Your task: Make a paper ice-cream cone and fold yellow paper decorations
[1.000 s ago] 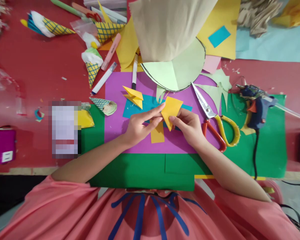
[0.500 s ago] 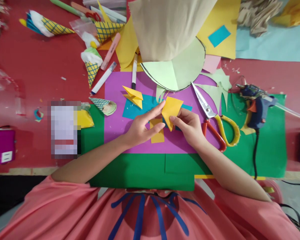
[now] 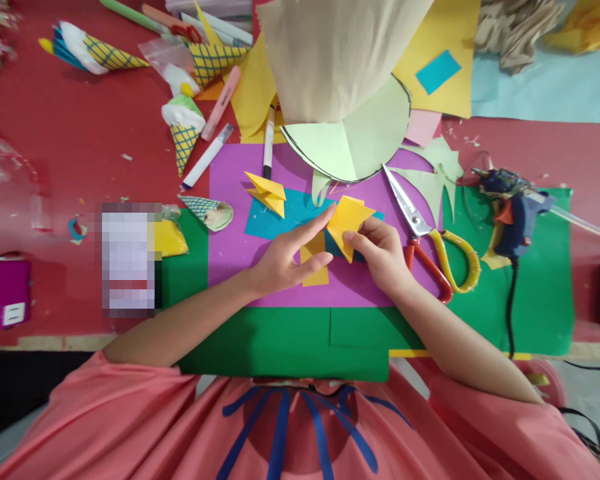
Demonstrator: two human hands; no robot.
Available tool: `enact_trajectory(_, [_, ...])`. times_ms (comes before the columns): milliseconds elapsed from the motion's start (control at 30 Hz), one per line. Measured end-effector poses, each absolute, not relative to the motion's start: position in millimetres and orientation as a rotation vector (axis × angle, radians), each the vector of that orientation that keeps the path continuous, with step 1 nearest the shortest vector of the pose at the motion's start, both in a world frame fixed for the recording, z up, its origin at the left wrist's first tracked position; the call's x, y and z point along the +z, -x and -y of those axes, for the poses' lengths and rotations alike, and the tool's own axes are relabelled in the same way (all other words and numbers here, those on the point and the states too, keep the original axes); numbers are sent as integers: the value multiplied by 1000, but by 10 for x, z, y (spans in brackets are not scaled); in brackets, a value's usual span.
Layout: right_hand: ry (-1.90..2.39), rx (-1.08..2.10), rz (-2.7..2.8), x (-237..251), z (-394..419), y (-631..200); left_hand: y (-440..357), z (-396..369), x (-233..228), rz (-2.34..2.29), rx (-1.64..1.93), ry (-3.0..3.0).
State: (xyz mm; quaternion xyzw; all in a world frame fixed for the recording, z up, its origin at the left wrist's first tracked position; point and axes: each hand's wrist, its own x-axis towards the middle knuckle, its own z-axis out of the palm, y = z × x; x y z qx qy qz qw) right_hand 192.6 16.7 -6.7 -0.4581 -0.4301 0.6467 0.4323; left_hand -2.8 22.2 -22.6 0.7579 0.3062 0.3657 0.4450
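My right hand (image 3: 380,257) pinches a folded piece of yellow paper (image 3: 349,219) between thumb and fingers, its pointed end hanging downward. At the paper's left edge is my left hand (image 3: 285,260), thumb and forefinger spread apart; the forefinger tip is at or very near the paper. Beneath the hands lie a flat yellow paper strip (image 3: 315,270) and a blue paper sheet (image 3: 265,223). Another folded yellow paper (image 3: 270,193) sits on the blue sheet to the left. Scissors (image 3: 420,230) with red and yellow handles rest beside my right hand.
Purple paper (image 3: 230,273) overlies green sheets (image 3: 280,340) on a red table. A glue gun (image 3: 515,213) lies at right. Pale green cut paper (image 3: 375,140) is ahead. Markers (image 3: 207,157) and paper ice-cream cones (image 3: 184,130) lie at left.
The yellow paper in my right hand has tilted and shifted slightly right. My left forefinger and thumb have moved slightly right.
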Motion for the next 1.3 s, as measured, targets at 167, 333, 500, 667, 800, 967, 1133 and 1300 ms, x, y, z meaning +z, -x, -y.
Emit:
enact_trajectory(167, [1185,1583,1115,-43,-170,-1913,16,-228,-212,-737,973,-1949])
enact_trajectory(333, [1186,1491,1211,-9,-171,-1907,12,-227,-174,-748,1059,-1968])
enact_trajectory(500, [1121,1455,1294,-87,-151,-1926,13,-228,-129,-777,1099,-1952])
enact_trajectory(667, [1141,1417,1327,-108,-135,-1926,9,-240,-122,-767,1103,-1959])
enact_trajectory(800, [1144,1412,1319,-90,-128,-1920,9,-247,-134,-736,1114,-1974])
enact_trajectory(967, [1163,1389,1299,-92,-131,-1924,2,-252,-129,-734,1120,-1981])
enact_trajectory(1133, [1183,1315,1387,-89,-129,-1921,-10,-251,-93,-792,1147,-1960])
enact_trajectory(1300, [1190,1133,1656,-62,-118,-1908,-26,-244,-132,-895,1157,-1755])
